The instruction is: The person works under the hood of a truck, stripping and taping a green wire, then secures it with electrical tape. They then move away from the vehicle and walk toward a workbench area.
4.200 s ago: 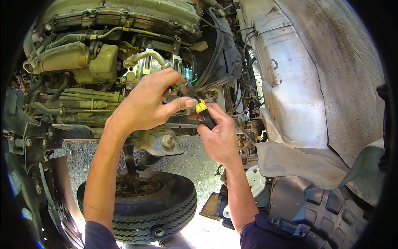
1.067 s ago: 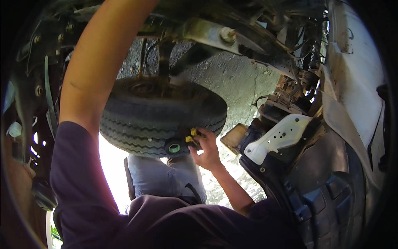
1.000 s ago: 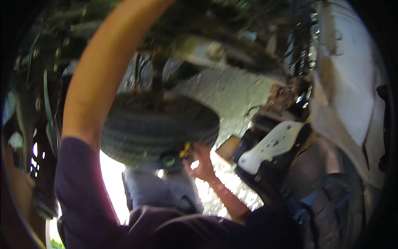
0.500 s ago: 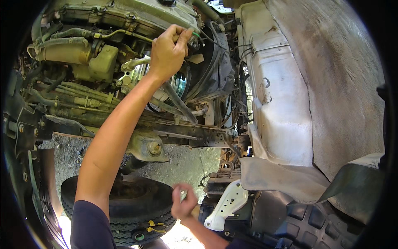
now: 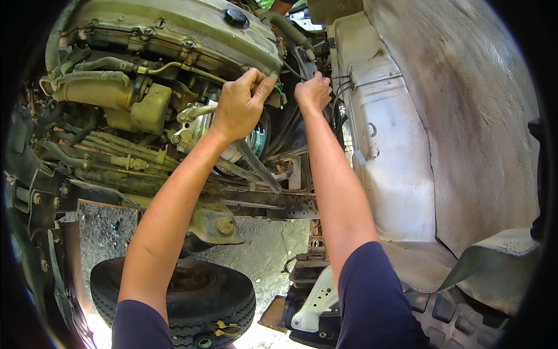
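Near the upper middle of the frame, the person's left grip [image 5: 240,106] was pinching a green wire [image 5: 280,93] between thumb tip and curled forefinger. The short green end stuck out past the fingertips toward the right, probably so it would be in plain sight and clear of the metal parts below. The left forearm rose from the lower left, in front of the engine [image 5: 174,32], which filled the upper left; that reach likely kept the wire up and away from the pulley [image 5: 257,136] behind the wrist.

Just to the right of the wire, the right grip [image 5: 314,93] had its fingers curled in beside the dark cables [image 5: 301,61]; whether it pinched one of them could not be told, since the hand hid its own fingertips. Below the left wrist a dark tube [image 5: 260,167] slanted down to the right.

At the bottom of the frame, left of centre, yellow-handled pliers [image 5: 228,329] and a round roll [image 5: 204,342] with a green inside lay on the tread of the tyre [image 5: 232,308], apparently parked there as a handy ledge that left both hands free.
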Action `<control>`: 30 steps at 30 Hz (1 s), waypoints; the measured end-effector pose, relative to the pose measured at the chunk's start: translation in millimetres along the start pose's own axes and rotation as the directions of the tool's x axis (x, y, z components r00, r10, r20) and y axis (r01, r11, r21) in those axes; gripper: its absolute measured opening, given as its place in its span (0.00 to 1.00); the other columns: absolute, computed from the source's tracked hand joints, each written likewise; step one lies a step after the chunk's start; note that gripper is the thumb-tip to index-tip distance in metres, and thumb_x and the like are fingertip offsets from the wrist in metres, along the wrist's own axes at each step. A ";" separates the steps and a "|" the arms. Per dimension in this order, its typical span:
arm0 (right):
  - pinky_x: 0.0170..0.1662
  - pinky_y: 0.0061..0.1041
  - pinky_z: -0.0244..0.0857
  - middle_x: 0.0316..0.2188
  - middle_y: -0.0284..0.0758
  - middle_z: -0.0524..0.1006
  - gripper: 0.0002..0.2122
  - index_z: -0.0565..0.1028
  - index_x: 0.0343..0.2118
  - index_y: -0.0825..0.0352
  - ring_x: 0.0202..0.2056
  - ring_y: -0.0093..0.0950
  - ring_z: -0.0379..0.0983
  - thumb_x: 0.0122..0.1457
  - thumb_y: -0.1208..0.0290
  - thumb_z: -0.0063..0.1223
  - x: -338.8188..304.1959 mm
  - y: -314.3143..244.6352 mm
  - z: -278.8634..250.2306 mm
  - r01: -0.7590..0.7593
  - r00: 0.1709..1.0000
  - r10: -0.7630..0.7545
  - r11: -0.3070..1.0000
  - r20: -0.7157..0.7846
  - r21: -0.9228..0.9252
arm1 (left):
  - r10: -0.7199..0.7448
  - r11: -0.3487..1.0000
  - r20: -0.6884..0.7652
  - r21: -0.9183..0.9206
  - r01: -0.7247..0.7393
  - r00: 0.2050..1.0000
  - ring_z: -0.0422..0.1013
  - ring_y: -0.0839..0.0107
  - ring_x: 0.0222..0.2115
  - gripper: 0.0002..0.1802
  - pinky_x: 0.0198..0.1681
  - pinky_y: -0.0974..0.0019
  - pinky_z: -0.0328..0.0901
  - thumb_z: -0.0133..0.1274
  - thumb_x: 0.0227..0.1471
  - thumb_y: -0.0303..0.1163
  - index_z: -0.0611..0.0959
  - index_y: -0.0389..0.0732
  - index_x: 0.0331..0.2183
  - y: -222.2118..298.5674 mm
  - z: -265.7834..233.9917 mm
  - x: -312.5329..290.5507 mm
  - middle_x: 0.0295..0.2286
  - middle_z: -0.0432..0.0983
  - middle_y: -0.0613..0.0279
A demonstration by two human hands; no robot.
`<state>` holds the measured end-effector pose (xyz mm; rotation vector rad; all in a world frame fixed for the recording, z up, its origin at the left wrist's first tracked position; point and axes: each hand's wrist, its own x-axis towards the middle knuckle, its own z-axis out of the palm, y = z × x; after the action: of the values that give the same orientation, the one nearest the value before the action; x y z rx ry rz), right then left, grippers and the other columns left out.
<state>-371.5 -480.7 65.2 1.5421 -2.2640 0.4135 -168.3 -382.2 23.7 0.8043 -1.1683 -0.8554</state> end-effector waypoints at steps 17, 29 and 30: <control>0.33 0.26 0.73 0.31 0.38 0.83 0.10 0.76 0.43 0.69 0.31 0.26 0.82 0.60 0.74 0.60 -63.0 -40.4 -47.7 -0.201 0.978 0.016 0.342 0.209 0.918 | -0.064 0.998 0.125 -0.003 0.065 0.990 0.67 0.66 0.20 0.18 0.27 0.59 0.63 0.59 0.62 0.39 0.80 0.33 0.30 -0.9 -8.4 3.6 0.20 0.74 0.51; 0.38 0.22 0.74 0.45 0.39 0.84 0.11 0.73 0.50 0.65 0.45 0.28 0.83 0.66 0.74 0.55 -97.6 -19.7 -46.6 -0.426 0.905 -0.059 -0.163 0.422 0.890 | -0.207 0.978 0.228 0.073 0.195 0.951 0.74 0.65 0.22 0.22 0.29 0.60 0.66 0.59 0.61 0.45 0.84 0.33 0.31 -13.6 -4.4 18.4 0.20 0.78 0.53; 0.40 0.22 0.74 0.49 0.39 0.83 0.11 0.73 0.51 0.65 0.48 0.28 0.81 0.68 0.74 0.52 -100.7 -19.0 -43.3 -0.426 0.905 -0.118 -0.217 0.409 0.878 | -0.229 0.973 0.241 0.058 0.221 0.943 0.75 0.67 0.23 0.22 0.29 0.60 0.67 0.59 0.62 0.46 0.85 0.33 0.30 -15.2 -3.7 20.9 0.20 0.79 0.54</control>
<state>-314.3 -385.5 58.3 1.8389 -2.2049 2.9581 -163.3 -407.3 18.5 0.8863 -1.3258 -1.1550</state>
